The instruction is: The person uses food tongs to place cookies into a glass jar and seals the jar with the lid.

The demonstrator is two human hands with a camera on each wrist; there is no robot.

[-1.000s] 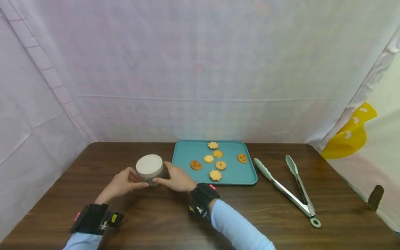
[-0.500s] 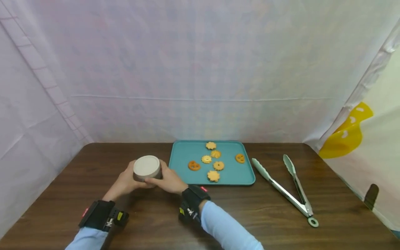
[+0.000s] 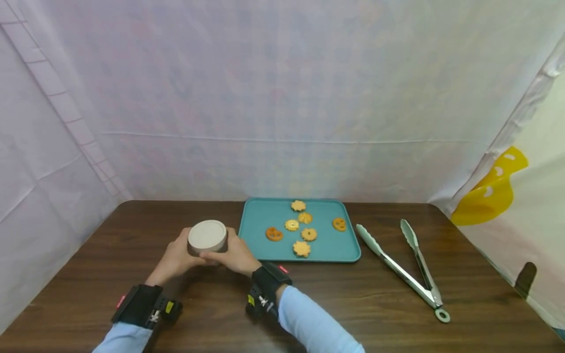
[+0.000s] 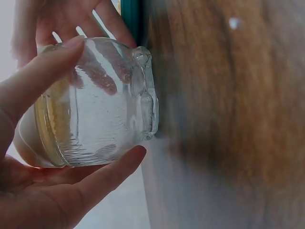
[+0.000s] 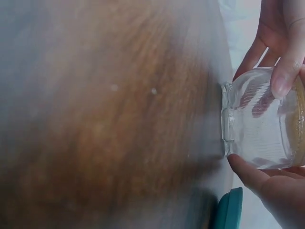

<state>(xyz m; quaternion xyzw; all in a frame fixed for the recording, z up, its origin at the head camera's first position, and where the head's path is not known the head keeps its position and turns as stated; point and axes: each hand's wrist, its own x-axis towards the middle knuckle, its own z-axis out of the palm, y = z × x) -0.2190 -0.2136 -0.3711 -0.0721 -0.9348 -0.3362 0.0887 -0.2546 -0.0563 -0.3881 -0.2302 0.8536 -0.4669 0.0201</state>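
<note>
A clear glass jar (image 4: 102, 107) with a footed base and a white lid (image 3: 207, 236) is held between both hands, left of the tray. My left hand (image 3: 175, 258) grips its left side, fingers curled round the glass. The right hand (image 3: 237, 254) holds it from the right, thumb across the near side. In the left wrist view a yellowish band (image 4: 52, 124) rings the jar just under the lid. The jar stands upright close to the table; I cannot tell whether its base touches the wood.
Beside the jar lies a teal tray (image 3: 258, 211) with several cookies (image 3: 302, 248) and two pretzel-shaped ones, one the left pretzel (image 3: 274, 234). Spread tongs (image 3: 408, 277) rest to its right on the brown table (image 3: 335, 304). White cloth (image 3: 273, 98) hangs behind.
The left hand has moved in and wrapped further round the jar. The right hand's grip has closed in too. The head view has shifted slightly; the tray and tongs lie as before.
</note>
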